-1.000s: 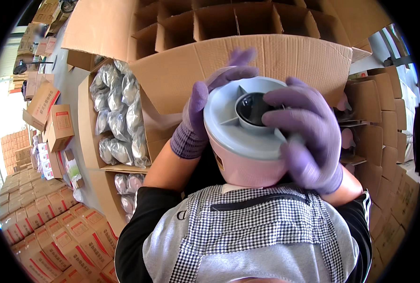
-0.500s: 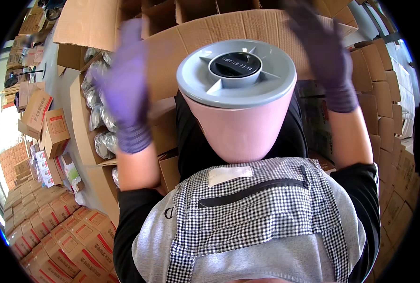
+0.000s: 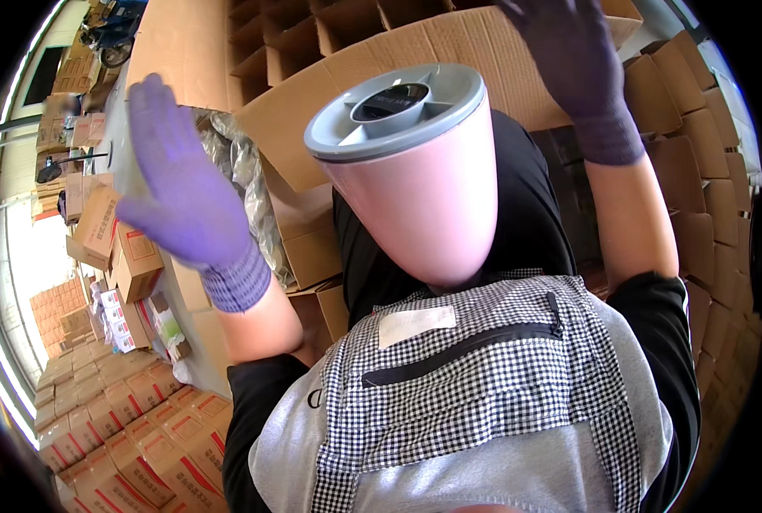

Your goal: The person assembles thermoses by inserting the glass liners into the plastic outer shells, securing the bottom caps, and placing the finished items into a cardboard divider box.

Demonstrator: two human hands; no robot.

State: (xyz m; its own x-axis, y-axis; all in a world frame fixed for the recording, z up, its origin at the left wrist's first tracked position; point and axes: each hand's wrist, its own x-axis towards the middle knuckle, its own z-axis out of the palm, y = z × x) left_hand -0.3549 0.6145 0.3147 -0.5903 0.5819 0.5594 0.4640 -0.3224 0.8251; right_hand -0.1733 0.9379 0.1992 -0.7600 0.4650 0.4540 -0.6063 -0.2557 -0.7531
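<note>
A pink tapered vessel [image 3: 423, 197] rests between my thighs, its narrow rounded end against my apron. A grey ribbed disc [image 3: 347, 141] with a black round centre [image 3: 389, 103] caps its wide upper end, tilted to the left. Neither hand touches it. My left hand [image 3: 184, 179], in a purple glove, is raised to its left with the fingers stretched out and nothing held. Up at the right, my gloved right hand [image 3: 576, 68] is by the large carton's edge, thumb apart. Its fingertips are cut off by the frame, and no object shows in it.
An open carton with cardboard dividers [image 3: 347, 26] lies ahead, its front flap [image 3: 441, 56] behind the vessel. Clear-wrapped items [image 3: 248, 171] fill a box on the left. Stacked cartons [image 3: 133, 445] stand lower left; open boxes [image 3: 680, 179] line the right.
My left hand has swung outward to the left, and my right hand has moved slightly up. The vessel has tipped to the left. The view has turned a little.
</note>
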